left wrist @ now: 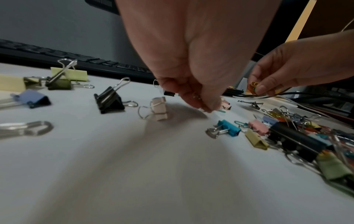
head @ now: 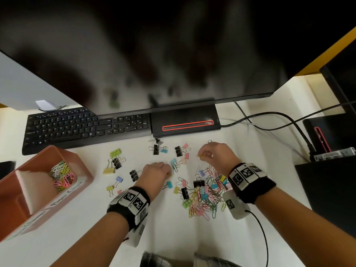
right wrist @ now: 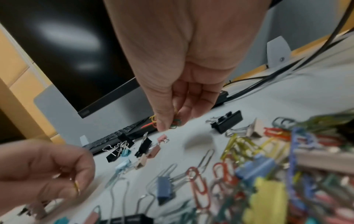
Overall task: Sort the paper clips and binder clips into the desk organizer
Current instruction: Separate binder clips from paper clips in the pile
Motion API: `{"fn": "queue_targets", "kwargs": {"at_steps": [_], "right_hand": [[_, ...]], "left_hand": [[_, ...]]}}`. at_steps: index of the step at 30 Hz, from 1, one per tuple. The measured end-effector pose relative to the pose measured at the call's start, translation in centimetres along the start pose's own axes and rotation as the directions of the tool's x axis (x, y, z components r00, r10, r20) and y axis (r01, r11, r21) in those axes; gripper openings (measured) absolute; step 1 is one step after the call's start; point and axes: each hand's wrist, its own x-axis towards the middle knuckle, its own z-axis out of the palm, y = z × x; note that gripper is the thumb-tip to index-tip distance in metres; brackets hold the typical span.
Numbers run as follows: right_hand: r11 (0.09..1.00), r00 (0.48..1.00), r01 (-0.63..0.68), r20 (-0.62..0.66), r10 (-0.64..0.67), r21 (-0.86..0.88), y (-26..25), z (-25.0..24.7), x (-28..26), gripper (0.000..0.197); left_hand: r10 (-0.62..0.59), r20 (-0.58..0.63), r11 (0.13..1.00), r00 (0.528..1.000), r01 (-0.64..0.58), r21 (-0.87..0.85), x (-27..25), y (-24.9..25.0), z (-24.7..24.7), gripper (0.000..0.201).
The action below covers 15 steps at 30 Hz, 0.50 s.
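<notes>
While the terracotta desk organizer (head: pixel 81 170) stands at the left of the white worktop (head: pixel 173 228), a heap of coloured paper clips (head: pixel 61 176) is held in its far compartment. Behind it a black keyboard (head: pixel 84 128) is seen under a dark monitor (head: pixel 154 54). Scattered binder clips (head: pixel 117 163) are spread toward the middle. The left hand (head: pixel 157 171) is lowered to the worktop with its fingers curled together at the tips; what they pinch cannot be told. Further right, a few coloured paper clips (left wrist: pixel 253 87) are pinched between thumb and fingers of the raised right hand (head: pixel 216 154). Below it a mixed pile of clips (head: pixel 206 193) is spread.
</notes>
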Motion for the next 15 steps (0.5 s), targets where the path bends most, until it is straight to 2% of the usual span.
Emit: {"fn": "queue_targets", "kwargs": {"at_steps": [2,4,5,8,11,15], "right_hand": [[0.999,0.999,0.006,0.038,-0.004,-0.048,0.5,-0.2,0.0,0.022],[0.991,0.988,0.039,0.151,-0.018,-0.132,0.8,-0.1,0.1,0.026],[0.984,0.978,0.062,0.206,-0.027,-0.165,0.8,0.0,0.1,0.026],[0.967,0.951,0.138,0.303,-0.069,-0.215,0.8,0.4,0.4,0.026],[0.942,0.916,0.213,0.388,-0.1,-0.258,0.3,0.9,0.9,0.027],[0.901,0.889,0.298,0.437,-0.14,-0.317,0.1,1.4,1.8,0.024]], "left_hand": [[0.064,-0.082,0.996,0.995,-0.069,-0.063,0.6,0.2,-0.1,0.011],[0.11,-0.129,0.989,0.986,-0.121,-0.079,1.0,0.2,0.0,0.007],[0.144,-0.119,0.986,0.982,-0.152,-0.065,1.3,0.1,0.1,0.006],[0.224,-0.048,0.975,0.974,-0.224,-0.004,2.0,0.0,0.0,0.027],[0.234,-0.07,0.971,0.97,-0.229,0.074,2.4,0.3,-0.4,0.027],[0.184,-0.075,0.981,0.98,-0.179,0.077,2.5,0.4,-0.7,0.028]]}}
